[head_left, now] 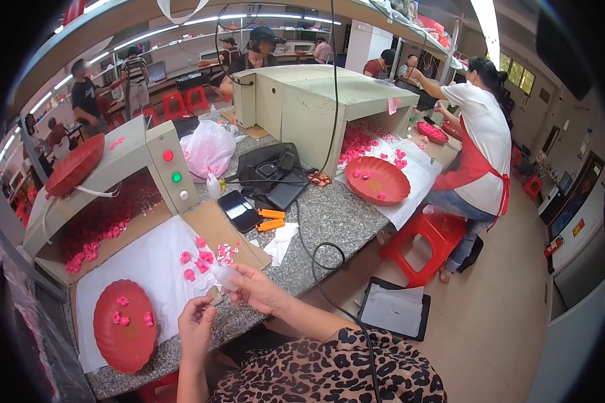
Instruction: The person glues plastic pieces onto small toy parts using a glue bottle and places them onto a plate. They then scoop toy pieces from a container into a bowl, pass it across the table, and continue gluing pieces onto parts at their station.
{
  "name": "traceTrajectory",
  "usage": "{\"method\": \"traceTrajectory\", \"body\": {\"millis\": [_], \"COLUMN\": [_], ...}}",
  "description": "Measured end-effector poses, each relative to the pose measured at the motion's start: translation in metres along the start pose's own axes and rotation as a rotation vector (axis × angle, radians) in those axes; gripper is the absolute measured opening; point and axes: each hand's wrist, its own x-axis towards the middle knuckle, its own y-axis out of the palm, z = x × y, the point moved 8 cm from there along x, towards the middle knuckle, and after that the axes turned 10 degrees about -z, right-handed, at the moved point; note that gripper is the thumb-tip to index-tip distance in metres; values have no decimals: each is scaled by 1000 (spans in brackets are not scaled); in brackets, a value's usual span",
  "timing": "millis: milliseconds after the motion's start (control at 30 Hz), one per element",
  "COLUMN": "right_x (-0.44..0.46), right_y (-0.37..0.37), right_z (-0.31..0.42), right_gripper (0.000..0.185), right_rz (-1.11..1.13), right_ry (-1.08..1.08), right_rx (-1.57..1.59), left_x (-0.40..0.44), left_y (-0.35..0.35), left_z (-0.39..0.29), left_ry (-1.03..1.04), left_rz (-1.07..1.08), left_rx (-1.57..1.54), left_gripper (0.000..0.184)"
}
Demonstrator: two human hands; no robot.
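My right hand (257, 290) is closed around a small translucent squeeze bottle (226, 275), its nozzle pointing left toward some small pink pieces (202, 258) on white paper. Just left of it and lower, my left hand (196, 324) has its fingers curled together at the tips; whatever they pinch, if anything, is too small to make out. A red scalloped oval tray (126, 328) with a few pink flower-shaped pieces lies on the white paper (171, 252) to the left. Tiny pink and white bits (227, 253) are scattered on cardboard beyond the bottle.
Behind the paper stands a machine with red and green buttons (176, 177), pink pieces heaped inside. Further back are another squeeze bottle (213, 185), a phone (240, 210), orange clips (271, 219) and a black bag. A cable crosses the granite table. A co-worker (480, 134) sits at right.
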Motion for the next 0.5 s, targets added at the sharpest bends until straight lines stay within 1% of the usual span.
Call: {"method": "traceTrajectory", "body": {"millis": [33,100,133,267,333,367,433,500], "right_x": [1,4,5,4,3,2,2,4], "right_y": [1,1,0,-3,-12,-14,-22,-28], "right_z": [4,11,12,18,20,19,22,25], "right_gripper": [25,26,26,24,24,24,23,24], "right_rz": [3,8,23,9,-63,-61,-129,-156], "right_ry": [-5,8,14,1,-20,-8,-20,-1], "right_rx": [2,174,188,196,192,190,245,210], "left_x": [-2,-4,-6,-11,-12,-14,-17,-16], "left_y": [-3,-5,-7,-12,-15,-16,-19,-21], "left_z": [2,3,4,6,11,15,19,25], "left_ry": [-16,-20,-21,-24,-28,-37,-52,-74], "left_rz": [-18,-29,-44,-76,-80,-78,-83,-92], "left_rx": [33,74,79,122,113,101,117,137], "left_gripper": [20,16,14,12,11,10,10,11]}}
